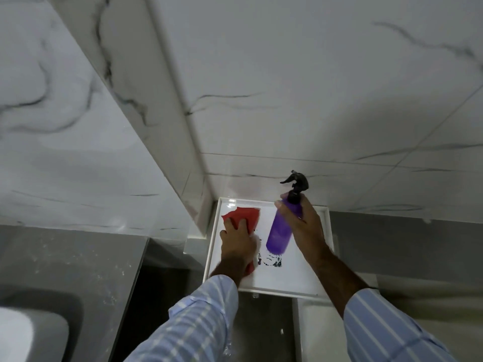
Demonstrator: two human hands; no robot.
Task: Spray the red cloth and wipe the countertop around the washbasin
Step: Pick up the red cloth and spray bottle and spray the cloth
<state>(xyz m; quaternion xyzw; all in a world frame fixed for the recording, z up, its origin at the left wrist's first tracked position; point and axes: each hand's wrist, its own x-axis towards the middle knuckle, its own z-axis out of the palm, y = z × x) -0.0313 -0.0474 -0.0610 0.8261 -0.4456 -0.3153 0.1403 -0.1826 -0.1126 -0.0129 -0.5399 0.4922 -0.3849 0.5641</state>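
Observation:
A red cloth (244,216) lies on a white tray-like shelf (287,280) in the wall corner. My left hand (236,248) presses down on the cloth and grips it. A purple spray bottle (281,232) with a black trigger head (296,182) is held upright just above the shelf by my right hand (304,226), fingers wrapped round its neck. The grey countertop (68,257) lies at the lower left, and the rim of the washbasin (31,333) shows at the bottom left corner.
White marble-patterned wall tiles (313,87) rise behind and left of the shelf. Black marks (271,261) show on the shelf surface under the bottle. A dark gap (162,291) separates the countertop from the shelf. A pale ledge (407,288) sits at the right.

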